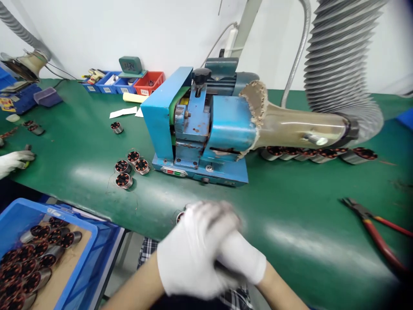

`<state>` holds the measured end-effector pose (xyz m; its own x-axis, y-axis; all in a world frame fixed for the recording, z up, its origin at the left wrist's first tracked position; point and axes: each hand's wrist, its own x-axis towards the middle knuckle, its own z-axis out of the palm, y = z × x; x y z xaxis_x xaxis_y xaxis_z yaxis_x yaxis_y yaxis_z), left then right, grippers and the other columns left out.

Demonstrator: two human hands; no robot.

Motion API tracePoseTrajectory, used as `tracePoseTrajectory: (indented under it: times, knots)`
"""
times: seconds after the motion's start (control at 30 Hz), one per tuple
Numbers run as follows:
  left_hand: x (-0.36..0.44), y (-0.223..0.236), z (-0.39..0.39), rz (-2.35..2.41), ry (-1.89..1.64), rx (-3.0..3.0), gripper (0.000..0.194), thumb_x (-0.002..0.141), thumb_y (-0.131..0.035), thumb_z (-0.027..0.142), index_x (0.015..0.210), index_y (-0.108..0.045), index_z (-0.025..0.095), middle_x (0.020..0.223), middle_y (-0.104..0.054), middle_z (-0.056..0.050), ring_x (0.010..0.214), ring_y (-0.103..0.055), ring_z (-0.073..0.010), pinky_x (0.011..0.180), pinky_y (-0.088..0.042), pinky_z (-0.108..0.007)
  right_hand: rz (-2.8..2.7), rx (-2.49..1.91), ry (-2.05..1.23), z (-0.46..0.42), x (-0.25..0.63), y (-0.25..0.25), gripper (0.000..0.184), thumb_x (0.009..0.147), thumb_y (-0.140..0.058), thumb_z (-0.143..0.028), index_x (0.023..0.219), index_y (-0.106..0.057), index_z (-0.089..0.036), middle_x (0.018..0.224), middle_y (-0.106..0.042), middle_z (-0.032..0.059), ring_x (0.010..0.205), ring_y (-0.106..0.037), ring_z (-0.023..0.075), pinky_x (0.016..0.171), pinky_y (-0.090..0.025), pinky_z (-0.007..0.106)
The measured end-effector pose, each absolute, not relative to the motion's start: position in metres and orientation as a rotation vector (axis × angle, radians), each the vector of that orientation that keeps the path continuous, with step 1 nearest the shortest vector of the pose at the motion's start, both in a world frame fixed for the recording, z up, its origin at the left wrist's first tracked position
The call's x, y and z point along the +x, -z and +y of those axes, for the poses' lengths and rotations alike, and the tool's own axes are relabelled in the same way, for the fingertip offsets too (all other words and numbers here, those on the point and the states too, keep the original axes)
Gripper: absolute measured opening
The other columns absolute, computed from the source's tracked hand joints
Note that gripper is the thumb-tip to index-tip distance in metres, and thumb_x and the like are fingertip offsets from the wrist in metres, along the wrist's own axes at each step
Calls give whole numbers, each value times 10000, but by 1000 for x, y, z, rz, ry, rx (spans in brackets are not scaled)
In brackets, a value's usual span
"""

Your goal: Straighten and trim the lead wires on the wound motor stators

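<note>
Both of my hands wear white gloves and are pressed together above the front edge of the green bench, blurred by motion. My left hand [193, 254] is closed, its fingers curled over my right hand [241, 254]. The right fingers are hidden beneath it. Whatever lies between the palms cannot be made out; a dark grey patch shows below them. Just beyond the left hand's edge, part of a small motor stator [180, 217] with copper wire peeks out; whether it is touched is unclear. Ahead stands a blue belt grinding machine [193, 129].
Several wound stators [124, 181] stand left of the machine, with a row of stators [359, 156] behind its suction duct [297, 125]. Red-handled cutters [364, 213] lie right. A blue crate [92, 241] holds more stators at lower left. Another person's gloved hand [14, 162] is at far left.
</note>
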<state>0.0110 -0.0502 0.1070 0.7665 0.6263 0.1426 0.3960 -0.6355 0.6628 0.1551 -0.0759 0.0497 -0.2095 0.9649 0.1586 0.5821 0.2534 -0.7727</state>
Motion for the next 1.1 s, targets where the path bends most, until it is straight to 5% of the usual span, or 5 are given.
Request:
tracePoseTrajectory:
  times: [0.23,0.5,0.77,0.93,1.1]
  knots:
    - [-9,-62,-25,945,-248,2243,572,763,-499,53,1281,-345,244,1321,-447,-73,1170,-457,-225,977,-380,-379,-2049,-1617,-823,-81,151,-41,226,870,-351,-111,933,-564,-152,710,-630,59,622,-573,184,595,-422,295]
    - [-5,-64,-38,1033,-238,2338,144,863,-439,179,921,-559,234,1066,-564,-29,953,-516,-201,840,-399,-356,-1092,-1459,-1670,-79,169,-47,306,870,-414,-343,609,-469,-193,438,-448,-65,344,-376,81,366,-293,197]
    - [-2,-59,-40,1025,-180,2453,194,815,-434,126,922,-560,228,1066,-560,-39,927,-481,-222,794,-394,-377,-1647,-1550,-602,-91,180,-47,134,821,-511,-204,945,-563,-207,933,-617,73,877,-573,212,787,-459,365]
    - [-6,-64,-38,1067,-175,2337,242,787,-478,135,1006,-533,221,1159,-528,-55,1016,-492,-235,874,-403,-404,-2221,-1351,-283,-87,155,-32,239,870,-364,-96,897,-592,-160,702,-592,51,610,-540,168,582,-456,296]
    - [-22,-63,-26,1030,-179,2172,793,565,-736,205,1266,-365,202,1405,-292,-135,1208,-399,-304,980,-370,-436,-2160,-1501,-233,-84,154,-20,279,913,-342,-188,924,-620,-157,645,-585,43,523,-535,153,518,-439,268]
